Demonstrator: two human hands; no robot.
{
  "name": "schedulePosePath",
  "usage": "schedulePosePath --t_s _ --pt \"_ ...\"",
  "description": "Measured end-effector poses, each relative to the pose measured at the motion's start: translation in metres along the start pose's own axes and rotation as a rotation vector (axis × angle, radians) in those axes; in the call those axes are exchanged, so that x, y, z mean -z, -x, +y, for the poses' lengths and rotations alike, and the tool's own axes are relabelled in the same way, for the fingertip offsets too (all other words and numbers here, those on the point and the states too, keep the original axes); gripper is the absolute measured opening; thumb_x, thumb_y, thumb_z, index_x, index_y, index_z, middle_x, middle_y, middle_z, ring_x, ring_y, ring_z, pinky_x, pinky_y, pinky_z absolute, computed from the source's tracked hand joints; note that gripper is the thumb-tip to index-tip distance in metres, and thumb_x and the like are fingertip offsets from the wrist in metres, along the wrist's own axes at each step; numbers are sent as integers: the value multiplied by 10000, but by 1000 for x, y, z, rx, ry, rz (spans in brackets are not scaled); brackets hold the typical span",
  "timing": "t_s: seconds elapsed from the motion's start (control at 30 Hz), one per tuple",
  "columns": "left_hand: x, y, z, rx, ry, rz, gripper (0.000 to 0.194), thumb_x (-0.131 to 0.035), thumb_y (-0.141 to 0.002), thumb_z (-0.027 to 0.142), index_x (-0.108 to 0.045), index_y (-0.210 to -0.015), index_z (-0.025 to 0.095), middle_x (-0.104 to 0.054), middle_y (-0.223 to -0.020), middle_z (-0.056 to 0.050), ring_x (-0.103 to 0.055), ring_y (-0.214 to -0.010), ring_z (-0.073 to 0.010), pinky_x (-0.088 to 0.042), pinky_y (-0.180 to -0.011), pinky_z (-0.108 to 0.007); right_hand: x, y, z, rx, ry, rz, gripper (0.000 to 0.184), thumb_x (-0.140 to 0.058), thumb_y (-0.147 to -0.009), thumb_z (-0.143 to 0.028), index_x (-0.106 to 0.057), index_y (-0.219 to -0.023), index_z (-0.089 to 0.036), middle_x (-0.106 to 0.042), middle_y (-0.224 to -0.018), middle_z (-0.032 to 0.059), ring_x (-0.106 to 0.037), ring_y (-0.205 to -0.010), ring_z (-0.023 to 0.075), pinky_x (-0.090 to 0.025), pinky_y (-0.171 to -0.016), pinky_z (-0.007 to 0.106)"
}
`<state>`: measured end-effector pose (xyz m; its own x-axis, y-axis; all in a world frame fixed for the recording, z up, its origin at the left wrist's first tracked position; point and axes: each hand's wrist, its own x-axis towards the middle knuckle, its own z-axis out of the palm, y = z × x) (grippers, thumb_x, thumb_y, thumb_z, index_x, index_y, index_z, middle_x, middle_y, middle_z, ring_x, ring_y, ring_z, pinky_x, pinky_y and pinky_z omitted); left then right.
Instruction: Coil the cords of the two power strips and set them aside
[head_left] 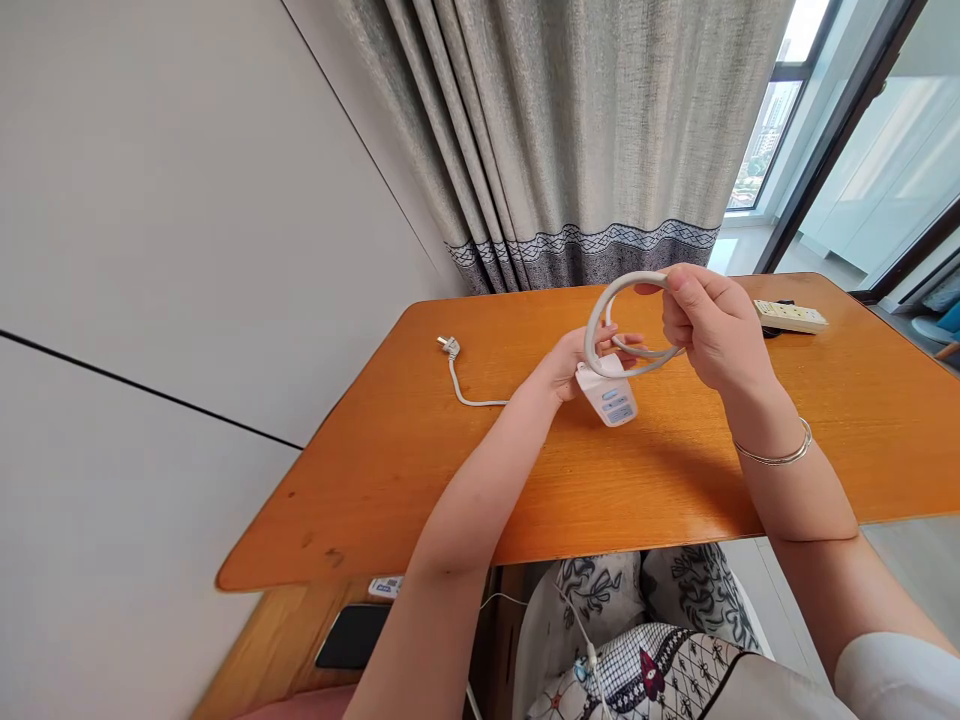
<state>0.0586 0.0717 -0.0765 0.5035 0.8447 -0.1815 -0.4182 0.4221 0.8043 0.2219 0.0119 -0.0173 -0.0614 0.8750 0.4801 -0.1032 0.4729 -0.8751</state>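
Observation:
My right hand [709,320] is closed, its thumb and fingers pinching a pale grey power cord [595,318] that hangs in a loop above the table. My left hand [574,362] holds a white power strip [609,392], tilted so that its blue-and-grey label faces me. Some of its fingers stretch out behind the looped cord. The part of the grip behind the power strip is hidden. At the left of the table lies a white plug [449,346], its prongs pointing left and its cord running right behind my left forearm.
The orange-brown wooden table [360,470] has a rounded front left corner. A cream power strip [790,316] lies at its right, beyond my right hand. A black phone [351,636] rests on a lower surface. Behind the table hangs a grey curtain [600,130].

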Motion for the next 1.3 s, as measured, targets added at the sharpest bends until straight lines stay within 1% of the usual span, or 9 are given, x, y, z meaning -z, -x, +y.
schedulePosePath --t_s 0.1,0.2,0.43,0.57,0.7,0.87,1.0,1.17,1.3 --pt "-4 9 9 -186 -40 88 174 -683 -848 123 -657 -1019 139 -682 -687 10 -736 -694 -161 -573 -787 -313 0 -1 0 15 0 18 481 -732 -865 -682 -654 -789 -213 -300 -603 -51 -300 -526 102 -220 -448 259" --pt "-9 20 17 -312 -100 159 112 -637 -931 231 -662 -1008 154 -582 -578 51 -705 -614 -143 -539 -644 -243 1 -5 3 14 -1 63 487 -720 -871 -690 -671 -812 -209 -292 -599 -57 -279 -510 95 -199 -443 259" --pt "-18 39 21 -478 -332 71 288 -728 -915 454 -646 -1024 200 -598 -594 50 -662 -595 -137 -529 -638 -239 3 -12 10 -19 -31 120 522 -701 -871 -717 -705 -906 -196 -271 -579 -75 -258 -474 82 -191 -418 254" --pt "-19 45 18 -571 -460 51 269 -736 -919 392 -650 -1100 211 -641 -681 35 -634 -628 -123 -522 -683 -242 3 -12 11 -31 -35 129 525 -697 -871 -721 -705 -909 -197 -261 -583 -77 -248 -472 81 -196 -417 253" --pt "-20 49 14 -666 -578 19 189 -678 -955 354 -670 -1075 208 -719 -972 -25 -593 -631 -92 -500 -662 -238 2 -11 13 -17 -47 111 527 -706 -865 -719 -711 -922 -195 -263 -591 -77 -247 -478 79 -191 -429 255" --pt "-23 50 16 -611 -537 -42 240 -623 -977 414 -658 -943 179 -694 -809 -32 -599 -611 -111 -453 -568 -231 -1 -9 14 -4 -31 110 545 -697 -856 -741 -708 -939 -202 -282 -600 -73 -260 -491 87 -202 -440 260" --pt "-27 53 20 -488 -425 -91 229 -607 -981 376 -625 -854 186 -451 -547 54 -582 -530 -124 -447 -553 -227 -1 -6 13 22 9 114 498 -674 -887 -720 -676 -987 -232 -333 -632 -57 -327 -525 105 -261 -450 255" --pt "-33 58 23 -392 -318 -32 270 -582 -1005 321 -572 -779 175 -373 -557 67 -465 -460 -75 -383 -498 -194 3 -3 19 132 174 48 468 -679 -942 -609 -566 -1289 -317 -587 -869 12 -551 -701 159 -481 -570 285" --pt "-39 61 23 -368 -279 37 289 -611 -998 296 -531 -751 167 -396 -626 58 -401 -468 -45 -356 -478 -172 7 -5 28 267 525 57 483 -447 -1063 -576 -486 -1452 -293 -679 -1078 77 -666 -884 221 -577 -751 382"
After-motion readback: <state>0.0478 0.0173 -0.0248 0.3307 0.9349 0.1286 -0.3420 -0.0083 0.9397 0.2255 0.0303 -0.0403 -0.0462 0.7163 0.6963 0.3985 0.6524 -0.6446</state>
